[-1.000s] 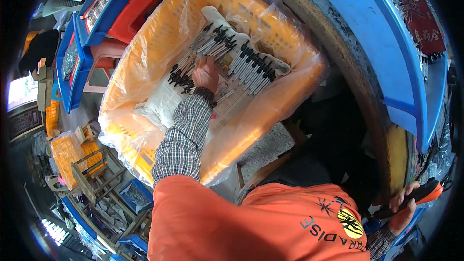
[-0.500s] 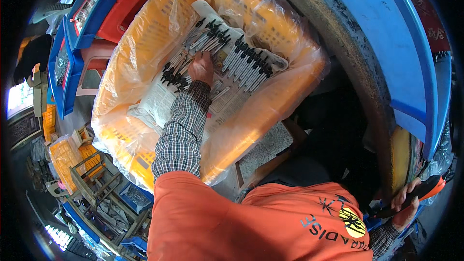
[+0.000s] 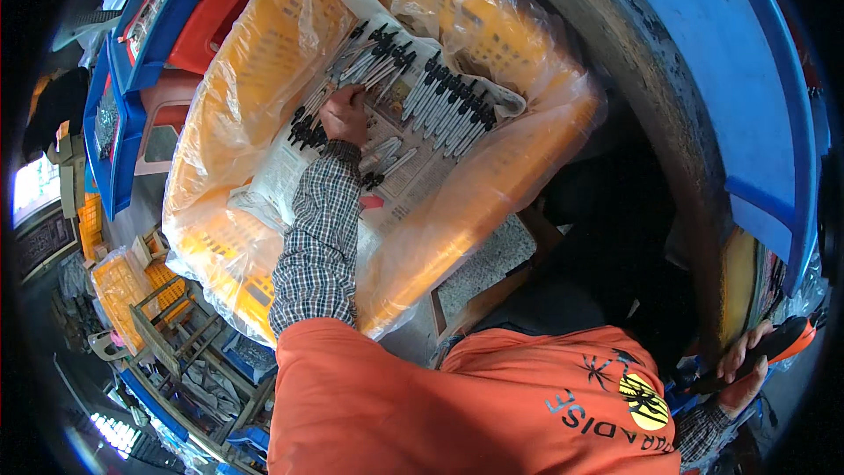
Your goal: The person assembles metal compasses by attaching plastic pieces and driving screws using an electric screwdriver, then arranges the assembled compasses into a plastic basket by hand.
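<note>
My left hand [image 3: 345, 116] reaches into a yellow plastic basket [image 3: 470, 237] lined with clear film. Its fingers are curled down among slim white pen-like pieces with black ends; what they grip is hidden. One row of these pen-like pieces [image 3: 448, 110] lies to the right of the hand, another bunch [image 3: 374, 62] just beyond it. A few loose ones lie nearer, beside my wrist. Printed paper [image 3: 286, 171] lies under them. Far to the right, my right hand [image 3: 745, 368] is wrapped round a black and orange tool-like object [image 3: 778, 345], whose exact kind is unclear.
A large blue curved panel [image 3: 703, 53] and a worn brown rim [image 3: 651, 97] stand at the right. Blue bins [image 3: 114, 123] and a red plastic stool [image 3: 207, 26] are at the left. Wooden frames [image 3: 180, 334] and another yellow basket [image 3: 119, 286] are lower left.
My left hand has shifted slightly left and away from me, baring loose pen-like pieces and a small red scrap beside the wrist. My right hand keeps its hold on the black and orange object.
</note>
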Demonstrator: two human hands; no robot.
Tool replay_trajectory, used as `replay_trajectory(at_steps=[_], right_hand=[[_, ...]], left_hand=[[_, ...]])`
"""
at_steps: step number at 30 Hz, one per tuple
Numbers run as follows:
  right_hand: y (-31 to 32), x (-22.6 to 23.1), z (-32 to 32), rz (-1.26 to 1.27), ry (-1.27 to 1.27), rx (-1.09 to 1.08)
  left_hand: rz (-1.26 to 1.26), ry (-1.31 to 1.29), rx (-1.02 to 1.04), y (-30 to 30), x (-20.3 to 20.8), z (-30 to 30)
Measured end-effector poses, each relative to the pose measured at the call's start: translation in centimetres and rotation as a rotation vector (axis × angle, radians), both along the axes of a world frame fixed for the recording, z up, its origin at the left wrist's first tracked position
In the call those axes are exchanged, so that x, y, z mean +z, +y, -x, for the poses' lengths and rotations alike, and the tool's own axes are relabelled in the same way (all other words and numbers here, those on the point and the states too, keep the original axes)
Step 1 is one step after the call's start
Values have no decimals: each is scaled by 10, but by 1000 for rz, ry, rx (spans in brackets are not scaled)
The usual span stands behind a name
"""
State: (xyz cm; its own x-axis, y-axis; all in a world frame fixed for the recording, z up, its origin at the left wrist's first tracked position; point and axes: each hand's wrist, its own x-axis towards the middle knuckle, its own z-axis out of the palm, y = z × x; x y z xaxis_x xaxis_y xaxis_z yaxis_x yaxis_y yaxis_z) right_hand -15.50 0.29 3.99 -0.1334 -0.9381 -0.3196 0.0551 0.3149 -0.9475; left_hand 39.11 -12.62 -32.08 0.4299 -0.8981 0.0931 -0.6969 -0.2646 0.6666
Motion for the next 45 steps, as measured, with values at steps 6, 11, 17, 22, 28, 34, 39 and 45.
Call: replay_trajectory(at_steps=[6, 11, 17, 22, 28, 34, 39, 45], right_hand=[[0, -2, 1, 21, 6, 20], [-2, -8, -6, 7, 21, -92], [1, -1, -6, 20, 40, -90], [0, -1, 2, 3, 34, -61], [0, -3, 4, 23, -25, 16], [-2, -2, -6, 27, 7, -52], [-2, -2, -8, 30, 36, -39], [-2, -3, -7, 48, -66, 24]], left_hand=[[22, -122, -184, -5, -2, 11], [-41, -255, -178, -7, -2, 18], [-112, -169, -195, -13, 1, 34], [-26, -116, -208, -15, -9, 37], [47, -89, -219, -18, -12, 40], [-36, -246, -217, -17, -2, 47], [26, -263, -254, -19, -10, 49], [66, -205, -284, -17, -8, 50]])
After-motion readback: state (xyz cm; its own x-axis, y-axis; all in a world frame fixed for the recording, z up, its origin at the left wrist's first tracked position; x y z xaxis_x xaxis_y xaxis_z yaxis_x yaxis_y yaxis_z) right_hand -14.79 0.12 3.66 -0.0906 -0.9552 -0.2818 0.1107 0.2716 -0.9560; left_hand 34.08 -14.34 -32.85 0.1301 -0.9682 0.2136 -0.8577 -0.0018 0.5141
